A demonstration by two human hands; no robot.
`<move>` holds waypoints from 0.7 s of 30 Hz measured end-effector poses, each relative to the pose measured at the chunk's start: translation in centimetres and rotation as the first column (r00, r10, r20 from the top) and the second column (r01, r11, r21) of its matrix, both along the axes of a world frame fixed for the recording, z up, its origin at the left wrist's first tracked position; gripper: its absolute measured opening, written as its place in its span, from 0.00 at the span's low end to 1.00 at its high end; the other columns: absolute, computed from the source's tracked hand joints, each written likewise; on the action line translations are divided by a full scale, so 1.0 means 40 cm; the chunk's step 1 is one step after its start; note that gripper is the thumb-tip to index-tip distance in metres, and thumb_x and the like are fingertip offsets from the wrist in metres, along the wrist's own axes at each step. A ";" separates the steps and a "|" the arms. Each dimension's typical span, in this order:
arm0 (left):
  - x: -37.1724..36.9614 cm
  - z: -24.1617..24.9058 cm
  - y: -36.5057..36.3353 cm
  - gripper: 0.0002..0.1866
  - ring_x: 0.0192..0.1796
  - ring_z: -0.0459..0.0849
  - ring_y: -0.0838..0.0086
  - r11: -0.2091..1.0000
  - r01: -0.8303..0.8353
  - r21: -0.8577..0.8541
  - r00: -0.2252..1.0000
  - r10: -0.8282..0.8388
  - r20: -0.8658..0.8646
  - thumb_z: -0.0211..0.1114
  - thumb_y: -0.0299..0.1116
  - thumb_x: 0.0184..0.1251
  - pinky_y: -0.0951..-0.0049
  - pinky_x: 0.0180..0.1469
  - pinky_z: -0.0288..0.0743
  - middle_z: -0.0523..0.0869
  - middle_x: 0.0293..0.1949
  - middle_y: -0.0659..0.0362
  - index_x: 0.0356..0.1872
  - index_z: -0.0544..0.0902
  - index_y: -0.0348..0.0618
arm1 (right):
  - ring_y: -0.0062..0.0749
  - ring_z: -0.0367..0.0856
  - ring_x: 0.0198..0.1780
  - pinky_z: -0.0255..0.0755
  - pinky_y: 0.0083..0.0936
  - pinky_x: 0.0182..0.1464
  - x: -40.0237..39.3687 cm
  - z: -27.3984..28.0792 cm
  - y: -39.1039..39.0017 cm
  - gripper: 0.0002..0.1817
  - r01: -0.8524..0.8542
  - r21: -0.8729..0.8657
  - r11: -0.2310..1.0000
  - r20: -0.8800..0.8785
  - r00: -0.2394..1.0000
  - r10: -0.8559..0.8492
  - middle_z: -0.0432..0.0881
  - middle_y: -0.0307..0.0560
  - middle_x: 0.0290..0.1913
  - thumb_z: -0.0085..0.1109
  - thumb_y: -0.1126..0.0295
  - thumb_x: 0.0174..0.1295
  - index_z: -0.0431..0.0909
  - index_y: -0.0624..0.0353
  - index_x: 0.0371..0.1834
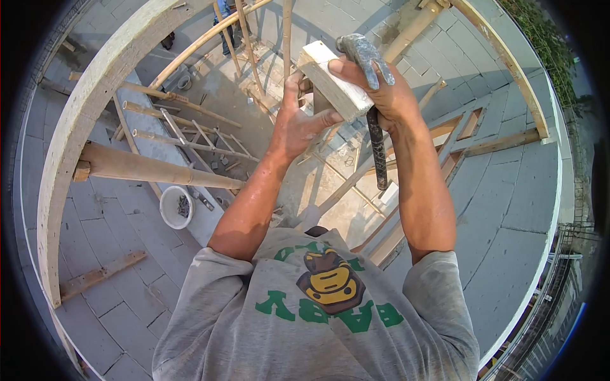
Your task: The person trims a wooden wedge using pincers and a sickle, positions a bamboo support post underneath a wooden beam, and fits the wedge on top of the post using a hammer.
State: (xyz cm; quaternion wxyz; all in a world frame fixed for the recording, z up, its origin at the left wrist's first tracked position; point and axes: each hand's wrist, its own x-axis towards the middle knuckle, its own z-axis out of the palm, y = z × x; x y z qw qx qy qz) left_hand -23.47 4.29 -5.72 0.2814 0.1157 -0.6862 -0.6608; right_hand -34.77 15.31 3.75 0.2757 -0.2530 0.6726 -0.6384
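A short wooden block [340, 86] with a pale top face is held up in front of me between both hands. My left hand [302, 117] grips its left side, thumb under the near end and fingers at the far end. On the other side my right hand [387, 92] presses on the block with its fingers and also holds a hammer [365, 57]. The hammer's worn metal head lies over the back of that hand, and its dark textured handle hangs down below the palm.
A curved wooden form [60, 140] arches on the left. Bamboo poles [159, 168] cross the space below. A white bucket [176, 207] holding small dark pieces stands on a plank at left. Block walls [515, 190] surround me. Another person's legs [225, 32] show at the top.
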 end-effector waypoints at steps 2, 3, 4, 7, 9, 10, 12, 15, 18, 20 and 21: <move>0.001 0.005 -0.022 0.71 0.71 0.67 0.53 0.994 0.102 0.040 0.995 -0.103 0.011 0.81 0.66 0.34 0.56 0.72 0.59 0.70 0.66 0.40 0.76 0.49 0.37 | 0.29 0.83 0.35 0.77 0.26 0.38 -0.016 0.006 0.013 0.26 0.004 0.018 1.000 -0.006 1.000 -0.004 0.85 0.48 0.34 0.78 0.52 0.48 0.86 0.63 0.40; 0.003 0.020 -0.024 0.73 0.72 0.65 0.52 0.981 0.150 0.123 0.989 -0.149 -0.016 0.80 0.67 0.34 0.56 0.73 0.58 0.68 0.67 0.39 0.76 0.47 0.37 | 0.29 0.83 0.35 0.76 0.25 0.37 -0.019 0.008 0.019 0.26 0.021 0.009 1.000 -0.020 1.000 -0.021 0.85 0.48 0.34 0.79 0.52 0.48 0.86 0.63 0.40; 0.008 0.045 -0.026 0.74 0.73 0.64 0.52 0.960 0.195 0.204 0.981 -0.189 -0.046 0.79 0.68 0.34 0.57 0.74 0.57 0.67 0.68 0.39 0.76 0.45 0.37 | 0.29 0.83 0.35 0.76 0.25 0.37 -0.020 0.008 0.024 0.26 0.034 -0.001 0.999 -0.032 0.999 -0.034 0.85 0.48 0.34 0.79 0.52 0.48 0.86 0.64 0.40; -0.003 0.068 -0.012 0.75 0.74 0.63 0.52 0.931 0.156 0.331 0.988 -0.142 -0.067 0.76 0.71 0.38 0.58 0.74 0.56 0.66 0.69 0.38 0.76 0.40 0.36 | 0.28 0.83 0.35 0.75 0.24 0.36 -0.042 0.002 0.018 0.27 0.050 -0.004 0.999 0.031 0.998 -0.049 0.85 0.48 0.35 0.79 0.51 0.46 0.86 0.63 0.40; -0.031 0.064 0.009 0.73 0.74 0.63 0.54 0.920 0.120 0.373 0.991 -0.091 -0.095 0.73 0.72 0.43 0.59 0.74 0.57 0.66 0.68 0.38 0.76 0.39 0.35 | 0.27 0.82 0.35 0.74 0.23 0.35 -0.045 -0.006 0.004 0.28 0.090 -0.016 0.996 0.006 0.996 -0.090 0.85 0.48 0.34 0.79 0.50 0.47 0.86 0.63 0.41; -0.048 0.045 0.022 0.71 0.73 0.63 0.55 0.911 0.123 0.393 0.989 -0.079 -0.126 0.72 0.72 0.45 0.60 0.74 0.57 0.66 0.68 0.38 0.76 0.40 0.34 | 0.27 0.82 0.34 0.74 0.23 0.34 -0.043 -0.002 -0.003 0.28 0.107 -0.024 0.994 -0.009 0.994 -0.108 0.85 0.47 0.34 0.79 0.50 0.47 0.85 0.63 0.41; -0.059 0.049 0.029 0.67 0.73 0.64 0.57 0.903 0.107 0.415 0.990 -0.058 -0.130 0.69 0.71 0.50 0.61 0.73 0.58 0.67 0.68 0.39 0.76 0.43 0.33 | 0.25 0.80 0.32 0.71 0.23 0.31 -0.034 0.015 -0.011 0.28 0.092 -0.010 0.996 0.027 0.995 -0.091 0.83 0.45 0.32 0.78 0.50 0.48 0.85 0.64 0.40; -0.052 0.078 0.011 0.57 0.70 0.67 0.61 0.924 0.058 0.379 0.998 -0.050 -0.031 0.61 0.73 0.58 0.64 0.71 0.59 0.68 0.68 0.43 0.73 0.57 0.32 | 0.24 0.78 0.31 0.69 0.22 0.30 -0.028 0.009 -0.034 0.25 0.063 -0.068 0.996 0.073 0.996 -0.058 0.82 0.43 0.31 0.76 0.52 0.51 0.84 0.64 0.38; -0.060 0.071 -0.004 0.53 0.69 0.68 0.61 0.894 0.055 0.444 0.998 -0.043 -0.037 0.55 0.75 0.61 0.64 0.71 0.59 0.68 0.68 0.46 0.71 0.64 0.34 | 0.23 0.78 0.31 0.69 0.21 0.32 -0.034 0.000 -0.081 0.24 0.026 -0.120 0.992 0.089 0.996 -0.015 0.82 0.43 0.32 0.76 0.53 0.52 0.84 0.64 0.39; -0.068 0.052 -0.045 0.51 0.68 0.69 0.62 0.940 0.005 0.341 1.000 -0.001 -0.011 0.50 0.75 0.63 0.65 0.70 0.58 0.71 0.67 0.49 0.70 0.66 0.37 | 0.24 0.79 0.33 0.71 0.22 0.33 -0.031 0.009 -0.111 0.23 0.004 -0.164 0.986 0.086 0.996 0.011 0.83 0.44 0.33 0.76 0.56 0.52 0.84 0.66 0.40; -0.071 0.049 -0.061 0.50 0.68 0.69 0.63 0.949 0.007 0.314 0.999 0.008 -0.045 0.49 0.75 0.64 0.65 0.70 0.58 0.71 0.66 0.49 0.70 0.66 0.37 | 0.25 0.80 0.33 0.71 0.22 0.33 -0.021 0.019 -0.124 0.23 -0.004 -0.176 0.984 0.104 0.994 0.023 0.83 0.45 0.33 0.76 0.56 0.53 0.84 0.66 0.40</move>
